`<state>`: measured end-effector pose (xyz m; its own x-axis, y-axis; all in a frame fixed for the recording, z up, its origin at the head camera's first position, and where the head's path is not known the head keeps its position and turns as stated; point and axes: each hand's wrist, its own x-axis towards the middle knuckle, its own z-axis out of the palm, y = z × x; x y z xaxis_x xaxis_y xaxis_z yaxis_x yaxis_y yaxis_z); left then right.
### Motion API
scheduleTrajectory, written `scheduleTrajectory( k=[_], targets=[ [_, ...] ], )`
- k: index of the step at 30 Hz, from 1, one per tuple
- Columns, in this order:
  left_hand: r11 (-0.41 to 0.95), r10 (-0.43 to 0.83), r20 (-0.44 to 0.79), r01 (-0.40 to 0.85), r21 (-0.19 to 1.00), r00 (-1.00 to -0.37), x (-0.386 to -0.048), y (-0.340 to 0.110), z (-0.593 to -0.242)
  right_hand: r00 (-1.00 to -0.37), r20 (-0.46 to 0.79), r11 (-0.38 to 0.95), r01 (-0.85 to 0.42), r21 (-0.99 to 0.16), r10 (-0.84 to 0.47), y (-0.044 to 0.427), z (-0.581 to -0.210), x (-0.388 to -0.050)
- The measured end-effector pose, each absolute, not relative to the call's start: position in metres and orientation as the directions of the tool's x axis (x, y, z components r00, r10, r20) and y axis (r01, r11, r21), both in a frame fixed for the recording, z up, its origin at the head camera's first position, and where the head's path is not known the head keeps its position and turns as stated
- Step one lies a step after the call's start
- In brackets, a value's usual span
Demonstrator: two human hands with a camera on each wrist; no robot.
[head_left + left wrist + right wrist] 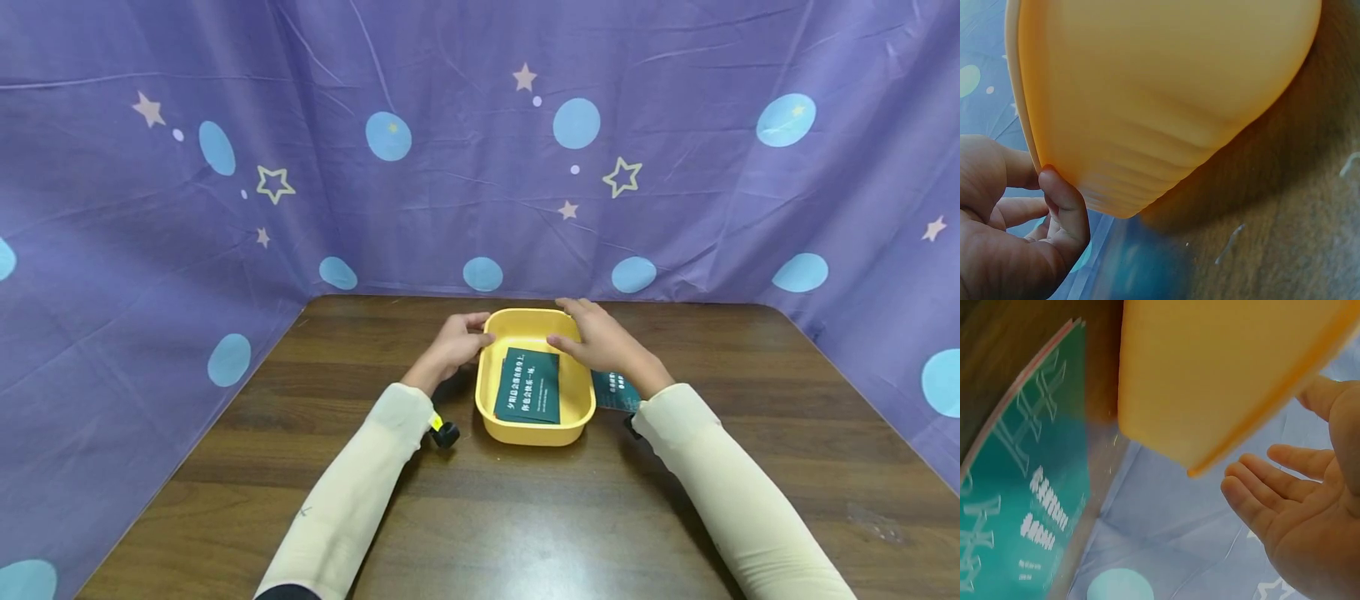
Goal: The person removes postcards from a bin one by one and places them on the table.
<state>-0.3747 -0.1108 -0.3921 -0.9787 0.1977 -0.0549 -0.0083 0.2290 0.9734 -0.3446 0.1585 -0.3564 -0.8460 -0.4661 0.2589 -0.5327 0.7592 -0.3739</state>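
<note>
1. My left hand [453, 343] has a narrow pinch on the rim of the yellow tub [536, 434], thumb and fingers meeting on either side of the edge.
2. My right hand [600, 337] is loose and wide across the tub from that pinch, its fingers stretched out and holding nothing; the thumb reaches to the rim, though I cannot tell whether it touches.
3. The tub lies between my two hands, both of them at its farther half.
4. Inside it, nearer to me than either hand, lie the green cards [546, 379], the top one printed in white, with the edge of another peeping out beneath.
5. Below my right wrist, just outside the tub, a second green stack [613, 392] rests on the wooden table [480, 508], partly hidden by my forearm in the head view; the right wrist view shows reddish edges along it.
6. At my left wrist, on the nearer side of the pinch, a small black device [446, 434] sticks out from under the cream sleeve [352, 492].
7. Beyond both hands hangs a purple curtain [465, 217] with blue dots and stars.
</note>
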Motion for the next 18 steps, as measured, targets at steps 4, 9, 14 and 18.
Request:
scheduleTrajectory(
  k=[4, 9, 14, 18],
  targets=[
    [0.232, 0.196, -0.048, -0.002, 0.973, -0.979, -0.374, -0.11, -0.393, -0.842, 0.23, 0.748, -0.54, -0.386, -0.488, 0.152, -0.361, -0.343],
    [0.232, 0.193, -0.052, -0.006, 0.973, -0.98, -0.372, -0.109, -0.393, -0.844, 0.173, 0.753, -0.532, -0.386, -0.508, 0.148, -0.366, -0.343],
    [0.231, 0.192, -0.051, -0.005, 0.973, -0.98, -0.371, -0.109, -0.392, -0.836, 0.103, 0.762, -0.536, -0.364, -0.539, 0.141, -0.369, -0.343],
    [0.23, 0.192, -0.045, 0.0, 0.973, -0.98, -0.372, -0.11, -0.391, -0.813, 0.058, 0.752, -0.561, -0.348, -0.58, 0.138, -0.372, -0.342]
  ],
)
